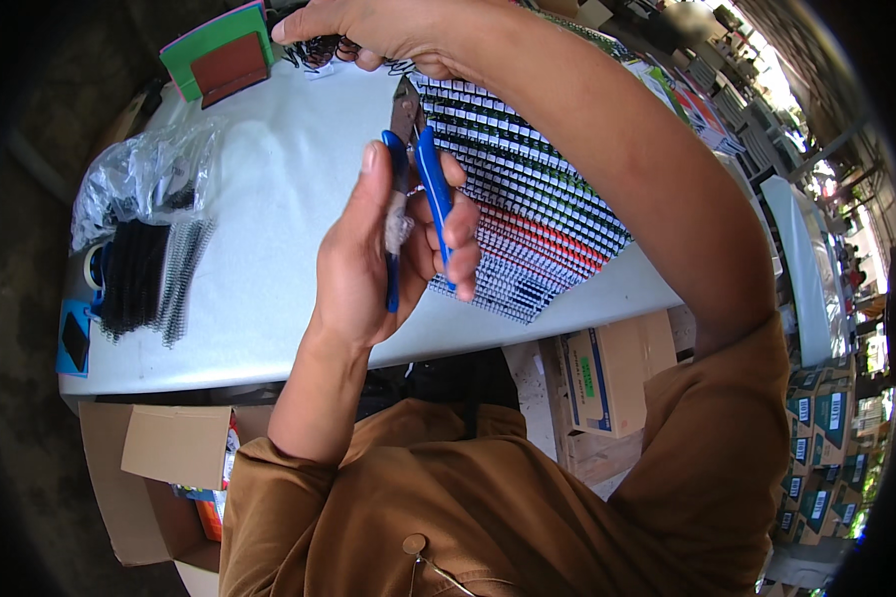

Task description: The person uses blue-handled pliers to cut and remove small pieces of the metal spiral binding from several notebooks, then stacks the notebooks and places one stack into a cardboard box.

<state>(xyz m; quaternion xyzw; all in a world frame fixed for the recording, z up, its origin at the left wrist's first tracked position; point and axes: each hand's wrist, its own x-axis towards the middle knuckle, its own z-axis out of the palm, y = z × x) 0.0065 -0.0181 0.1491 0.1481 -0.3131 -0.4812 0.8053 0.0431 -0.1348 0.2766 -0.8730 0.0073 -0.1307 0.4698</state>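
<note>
My left hand [353, 229] is closed around a pair of pliers [427, 164] with blue handles. The handles stand a little apart, and the short metal jaws point away from me. Something whitish and clear is wrapped on one handle. My right hand [388, 25] reaches across to the far side of the table, over a tangle of thin black coil strands [314, 52]. Its fingers are partly hidden and cut by the upper edge, so its grip is unclear. Just right of the pliers lie rows of spiral-bound edges [528, 179], mostly black and white, with a red band among them.
On the white-covered table [259, 239] are a clear plastic bag [144, 169], black spiral coils [134, 279], silver coils [181, 269] and a green folder [209, 50]. Below stand an open carton [174, 438] at left and a box [622, 373] at right. Stacked boxes [816, 448] rise farther right.
</note>
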